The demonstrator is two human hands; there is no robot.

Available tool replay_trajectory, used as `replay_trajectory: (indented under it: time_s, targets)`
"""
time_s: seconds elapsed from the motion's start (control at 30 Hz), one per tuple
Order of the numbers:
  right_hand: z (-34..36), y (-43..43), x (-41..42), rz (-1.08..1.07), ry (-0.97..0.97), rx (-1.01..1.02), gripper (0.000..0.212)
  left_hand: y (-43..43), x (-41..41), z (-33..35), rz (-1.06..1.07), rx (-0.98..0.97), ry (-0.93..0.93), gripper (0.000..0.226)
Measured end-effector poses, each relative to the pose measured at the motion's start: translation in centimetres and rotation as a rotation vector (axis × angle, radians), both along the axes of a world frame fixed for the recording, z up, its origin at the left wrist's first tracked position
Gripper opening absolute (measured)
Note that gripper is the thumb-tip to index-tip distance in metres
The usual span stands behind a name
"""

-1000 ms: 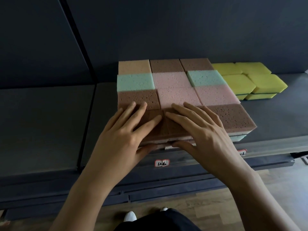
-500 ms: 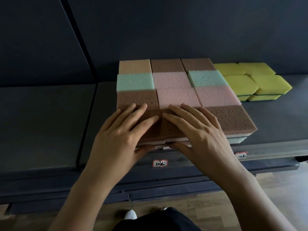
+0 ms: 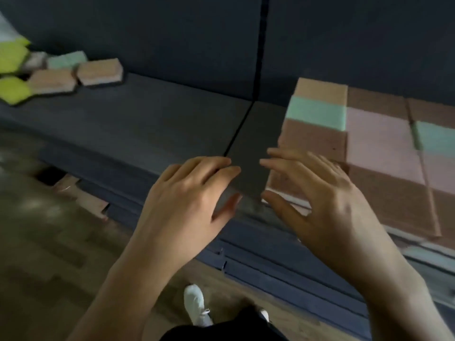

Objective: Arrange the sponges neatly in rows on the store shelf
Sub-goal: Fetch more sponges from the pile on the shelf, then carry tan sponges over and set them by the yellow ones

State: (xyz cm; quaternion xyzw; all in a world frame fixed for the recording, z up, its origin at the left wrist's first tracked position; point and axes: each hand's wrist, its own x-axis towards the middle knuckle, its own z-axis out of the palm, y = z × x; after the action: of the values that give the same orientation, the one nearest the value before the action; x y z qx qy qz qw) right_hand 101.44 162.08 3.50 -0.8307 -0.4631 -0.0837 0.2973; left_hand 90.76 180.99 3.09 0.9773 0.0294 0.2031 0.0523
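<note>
The person works with two bare hands: the left hand (image 3: 187, 200) and the right hand (image 3: 327, 200) carry no covering. The left forearm (image 3: 118, 291) and the right forearm (image 3: 394, 279) are bare down to the frame edge. A black garment (image 3: 221, 328) shows at the bottom edge. Footwear: a white shoe (image 3: 195, 303) with laces; a second shoe (image 3: 264, 315), also white, is mostly hidden.
</note>
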Motion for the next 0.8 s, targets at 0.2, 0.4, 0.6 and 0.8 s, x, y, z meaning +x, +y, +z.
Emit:
replay_trajectory:
  time_s: [0.2,0.4,0.6,0.8]
  targets:
    - [-0.3,8.3,-2.4,0.142,-0.001,-0.024,0.041,5.9,-4.8,-0.4,0.217,-0.039,0.051,0.035]
    - [-0.9,18.4,-5.0,0.152,-0.064,-0.06,0.041,14.4,-8.7,-0.4,0.3,-0.068,0.01,0.031]
    - [-0.8,29.8,-7.3,0.169,-0.086,-0.061,0.041,24.8,-11.8,-0.2,0.381,-0.008,-0.008,0.028]
    - [0.2,39.7,-7.1,0.168,-0.085,-0.097,0.044,33.6,-10.3,0.8,0.355,0.049,0.024,0.033]
